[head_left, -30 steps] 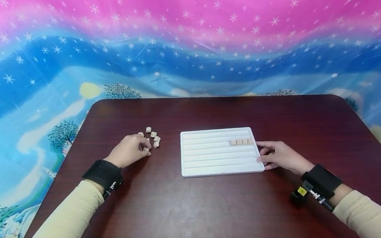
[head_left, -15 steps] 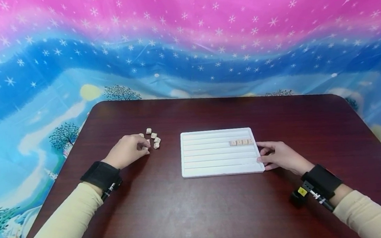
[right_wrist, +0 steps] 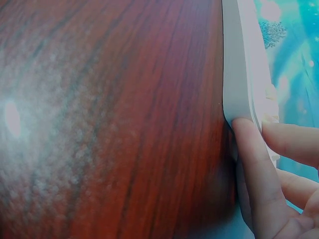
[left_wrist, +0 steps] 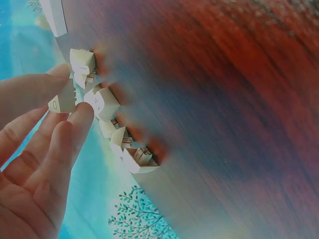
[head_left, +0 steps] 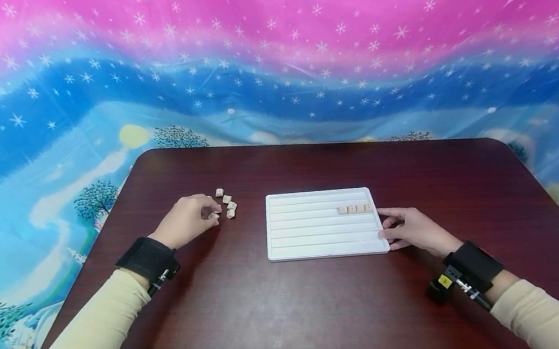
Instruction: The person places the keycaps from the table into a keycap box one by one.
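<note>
In the head view my left hand (head_left: 185, 221) is over the left part of the table, beside a small cluster of cream keycaps (head_left: 227, 199). Between its thumb and finger it pinches one keycap (left_wrist: 64, 98), whose printed side and hollow underside show in the left wrist view. Several loose keycaps (left_wrist: 102, 103) lie just beyond the fingertips. A white ridged tray (head_left: 319, 237) lies mid-table, with a short row of keycaps (head_left: 355, 209) against its right end. My right hand (head_left: 415, 230) grips the tray's right edge, thumb and fingers at the rim (right_wrist: 237, 64).
The dark wooden table (head_left: 274, 317) has rounded far corners. Right behind it hangs a pink and blue patterned cloth (head_left: 269, 73). Black straps with small cameras sit on both wrists (head_left: 147, 260).
My left fingers have shifted only slightly at the cluster, lifting a keycap a little. The tray, its row of keycaps and my right hand stay where they were.
</note>
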`<state>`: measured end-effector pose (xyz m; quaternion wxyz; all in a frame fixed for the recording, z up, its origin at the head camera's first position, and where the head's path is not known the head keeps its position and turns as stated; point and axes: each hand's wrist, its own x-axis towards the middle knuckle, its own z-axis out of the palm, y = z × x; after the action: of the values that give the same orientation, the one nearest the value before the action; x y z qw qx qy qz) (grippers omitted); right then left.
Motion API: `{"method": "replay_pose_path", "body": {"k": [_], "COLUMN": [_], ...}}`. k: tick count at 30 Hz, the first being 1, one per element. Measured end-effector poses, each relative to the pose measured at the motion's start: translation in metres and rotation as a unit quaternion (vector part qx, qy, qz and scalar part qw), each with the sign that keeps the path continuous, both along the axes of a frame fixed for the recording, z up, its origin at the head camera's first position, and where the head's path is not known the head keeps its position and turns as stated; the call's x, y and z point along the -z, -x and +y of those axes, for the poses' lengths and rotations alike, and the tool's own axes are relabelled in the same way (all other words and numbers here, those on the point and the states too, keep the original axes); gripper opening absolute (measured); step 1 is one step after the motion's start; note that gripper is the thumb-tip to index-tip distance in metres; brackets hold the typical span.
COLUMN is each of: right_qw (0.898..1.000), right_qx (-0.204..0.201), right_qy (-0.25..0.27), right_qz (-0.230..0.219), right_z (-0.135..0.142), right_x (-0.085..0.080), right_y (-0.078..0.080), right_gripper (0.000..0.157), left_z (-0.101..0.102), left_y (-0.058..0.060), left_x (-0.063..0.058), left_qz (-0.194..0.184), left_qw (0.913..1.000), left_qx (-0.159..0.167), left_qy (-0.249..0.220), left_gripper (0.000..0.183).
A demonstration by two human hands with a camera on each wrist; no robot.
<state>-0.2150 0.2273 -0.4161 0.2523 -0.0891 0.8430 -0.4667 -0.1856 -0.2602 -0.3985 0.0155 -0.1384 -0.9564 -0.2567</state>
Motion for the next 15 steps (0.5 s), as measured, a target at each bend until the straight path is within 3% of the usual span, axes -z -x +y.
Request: {"method": "replay_pose_path", "body": {"k": [10, 15], "right_qw": [1.0, 1.0], "right_qx": [0.0, -0.001], "right_qy": [-0.004, -0.005], "right_qz": [-0.001, 0.0], "right_z": [-0.0003, 0.0004], "right_x": [-0.0002, 0.0007], "right_y": [0.0002, 0.001], "right_gripper": [0.072, 0.072], "left_z": [0.0016, 0.0055], "left_y": [0.0017, 0.0042], "left_x": [-0.002, -0.0007], "left_qz": [0.0, -0.019], "left_qw": [0.9996, 0.999], "left_qx": [-0.013, -0.013], "left_qy": [-0.025, -0.039], "left_gripper": [0.014, 0.012]}}
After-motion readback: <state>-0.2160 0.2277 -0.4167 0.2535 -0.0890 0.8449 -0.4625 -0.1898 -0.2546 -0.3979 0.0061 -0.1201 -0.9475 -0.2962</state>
